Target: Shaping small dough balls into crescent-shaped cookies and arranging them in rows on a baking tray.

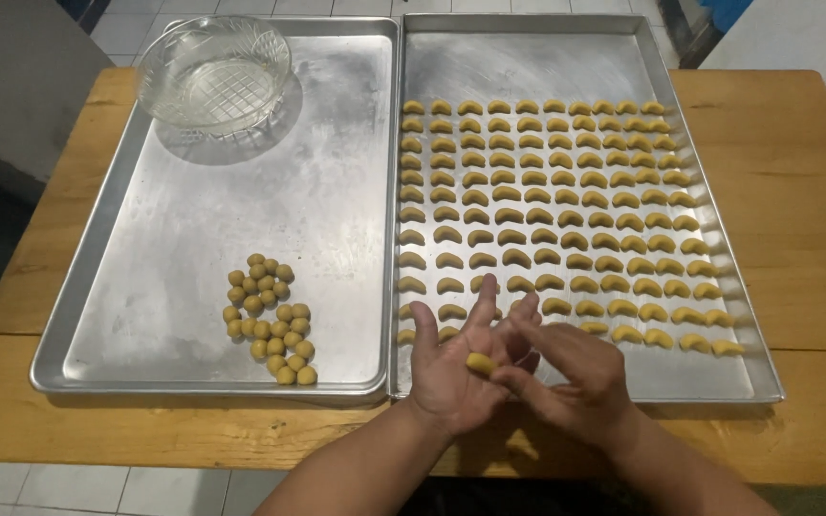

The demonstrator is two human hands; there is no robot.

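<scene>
Yellow dough, a small stubby piece [480, 362], lies on the open palm of the left hand [456, 368], just at the near edge of the right-hand baking tray [566, 57], which serves as the landmark for everything else. It looks soft and light, easy to dent or smear, so it likely wants a gentle touch along its sides with fingertips rather than a squeeze in the middle. The left hand is spread wide, fingers splayed and pointing away over the tray's near rows, cradling the piece without closing on it. The right hand [571, 373] lies across it from the right, fingers stretched out and loosely apart, their tips resting on or just beside the dough; neither hand is clamped on anything. On the tray itself, many rows of small crescent-shaped dough pieces [547, 191] fill most of the surface, with the nearest rows partly hidden behind the hands and a bare strip left along the near edge. Touching this tray's left side is a second metal tray [193, 210]; a cluster of small yellow dough balls [270, 320] sits toward its near right corner, and an empty cut-glass bowl [214, 72] stands at its far left corner. Both trays rest on a wooden tabletop [795, 191], with tiled floor showing beyond.
</scene>
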